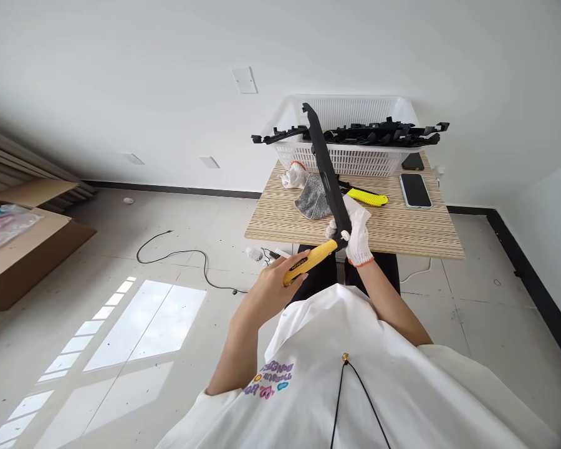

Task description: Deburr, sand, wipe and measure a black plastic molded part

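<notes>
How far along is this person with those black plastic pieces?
Done: cannot tell; no finished pile is set apart. In hand: the gloved right hand holds one long black strip while the left hand puts a yellow knife to its lower end. Left: probably the black parts piled in the white basket.

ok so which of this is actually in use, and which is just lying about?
In use: left hand, yellow knife; gloved right hand, black plastic strip; basket of matching black parts.
Lying about: second yellow knife, grey cloth, spare glove, phone, floor cable, cardboard box.
</notes>
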`<state>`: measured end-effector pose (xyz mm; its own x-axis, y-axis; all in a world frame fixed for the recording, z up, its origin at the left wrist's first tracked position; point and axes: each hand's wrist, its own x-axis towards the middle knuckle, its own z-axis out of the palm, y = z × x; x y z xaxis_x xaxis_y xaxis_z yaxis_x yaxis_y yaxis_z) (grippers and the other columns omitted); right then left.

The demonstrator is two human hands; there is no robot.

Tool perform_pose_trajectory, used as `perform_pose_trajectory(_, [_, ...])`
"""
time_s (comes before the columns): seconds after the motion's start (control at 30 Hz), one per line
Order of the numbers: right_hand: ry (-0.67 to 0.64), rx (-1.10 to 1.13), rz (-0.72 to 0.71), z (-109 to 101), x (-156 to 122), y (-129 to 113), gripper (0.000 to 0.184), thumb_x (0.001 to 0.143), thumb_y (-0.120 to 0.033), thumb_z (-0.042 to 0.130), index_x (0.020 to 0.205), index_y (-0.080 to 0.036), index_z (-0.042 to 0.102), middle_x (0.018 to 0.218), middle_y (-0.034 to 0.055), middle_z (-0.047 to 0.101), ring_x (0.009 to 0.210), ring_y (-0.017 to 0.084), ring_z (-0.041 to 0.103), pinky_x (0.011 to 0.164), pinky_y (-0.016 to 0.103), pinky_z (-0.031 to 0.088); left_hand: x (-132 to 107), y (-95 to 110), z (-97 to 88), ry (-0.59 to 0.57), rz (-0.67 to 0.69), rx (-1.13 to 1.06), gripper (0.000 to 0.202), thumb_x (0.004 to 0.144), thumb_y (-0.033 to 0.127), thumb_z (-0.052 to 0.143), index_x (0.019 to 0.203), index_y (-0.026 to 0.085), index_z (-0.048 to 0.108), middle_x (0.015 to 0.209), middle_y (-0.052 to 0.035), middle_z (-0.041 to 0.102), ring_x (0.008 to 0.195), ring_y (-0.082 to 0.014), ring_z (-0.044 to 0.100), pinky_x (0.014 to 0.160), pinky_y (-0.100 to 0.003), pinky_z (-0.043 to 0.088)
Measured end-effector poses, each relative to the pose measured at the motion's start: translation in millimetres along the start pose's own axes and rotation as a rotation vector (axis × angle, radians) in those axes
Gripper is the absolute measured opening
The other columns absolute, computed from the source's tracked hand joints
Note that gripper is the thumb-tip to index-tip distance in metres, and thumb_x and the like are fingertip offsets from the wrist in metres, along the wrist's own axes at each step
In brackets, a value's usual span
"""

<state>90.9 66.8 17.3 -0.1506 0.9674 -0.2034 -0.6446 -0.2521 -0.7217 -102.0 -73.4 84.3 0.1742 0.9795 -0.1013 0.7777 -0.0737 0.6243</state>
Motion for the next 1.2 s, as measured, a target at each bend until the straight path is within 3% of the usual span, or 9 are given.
perform_pose_trajectory(0.27, [-0.054,0.087,-0.018,0,-4,-2,0.060,0.089,-0.074,0.039,0.083,-0.019,0.061,0.061,0.0023,0.056,0.050,0.013,0.050,0.049,0.026,0.046,-10,-7,-7.2,-0.057,-0.006,0.045,0.046,0.095,0.038,0.051,0.141,0.043,0.049,0.115,-0.0019,0.065,0.088,-0.0190,0.063,0.076,-0.031,0.051])
perform_pose_trajectory(0.5, [-0.055,0.065,-0.013,-1,-5,-2,0.060,0.088,-0.075,0.040,0.082,-0.019,0.061,0.063,0.0028,0.056,0.051,0.013,0.051,0.048,0.027,0.047,-15,-11,-9.3,-0.050,-0.017,0.040,0.045,0.096,0.038,0.051,0.141,0.040,0.050,0.107,-0.0026,0.064,0.078,-0.0165,0.061,0.067,-0.028,0.050])
perform_pose_trajectory(0.67, [-0.061,0.063,0.041,-1,-4,-2,0.062,0.090,-0.075,0.035,0.072,-0.019,0.056,0.054,0.0015,0.049,0.050,0.014,0.048,0.047,0.027,0.045,-9,-5,-4.7,0.017,-0.009,0.026,0.046,0.096,0.040,0.050,0.142,0.039,0.050,0.103,-0.0031,0.062,0.075,-0.0161,0.060,0.068,-0.028,0.050])
perform_pose_trajectory(0.77, [-0.045,0.080,-0.039,-1,-4,-2,0.057,0.093,-0.070,0.037,0.072,-0.021,0.054,0.048,-0.0022,0.040,0.051,0.014,0.047,0.051,0.027,0.047,-1,-1,0.8,0.082,0.003,-0.001,0.048,0.096,0.039,0.052,0.143,0.039,0.049,0.101,-0.0033,0.062,0.077,-0.0171,0.061,0.070,-0.029,0.051])
perform_pose_trajectory(0.93, [-0.179,0.083,-0.021,-4,-4,-2,0.054,0.092,-0.070,0.038,0.086,-0.020,0.060,0.061,0.0001,0.051,0.053,0.013,0.049,0.052,0.026,0.046,20,4,9.3,0.251,-0.002,-0.053,0.049,0.095,0.035,0.054,0.143,0.038,0.049,0.108,-0.0046,0.062,0.087,-0.0201,0.063,0.081,-0.033,0.051])
perform_pose_trajectory(1.0, [-0.162,0.074,-0.003,-4,-4,-2,0.056,0.093,-0.070,0.036,0.092,-0.020,0.062,0.059,-0.0007,0.049,0.052,0.013,0.047,0.050,0.026,0.045,30,5,10.9,0.308,0.001,-0.078,0.050,0.094,0.033,0.055,0.144,0.037,0.049,0.111,-0.0052,0.063,0.090,-0.0207,0.062,0.083,-0.034,0.051])
perform_pose_trajectory(1.2, [-0.092,0.025,-0.027,-3,-4,-2,0.056,0.094,-0.069,0.035,0.081,-0.020,0.058,0.059,0.0008,0.052,0.052,0.014,0.050,0.049,0.027,0.045,61,10,12.3,0.415,0.005,-0.113,0.050,0.095,0.033,0.055,0.144,0.033,0.050,0.111,-0.0086,0.062,0.092,-0.0225,0.061,0.085,-0.036,0.050])
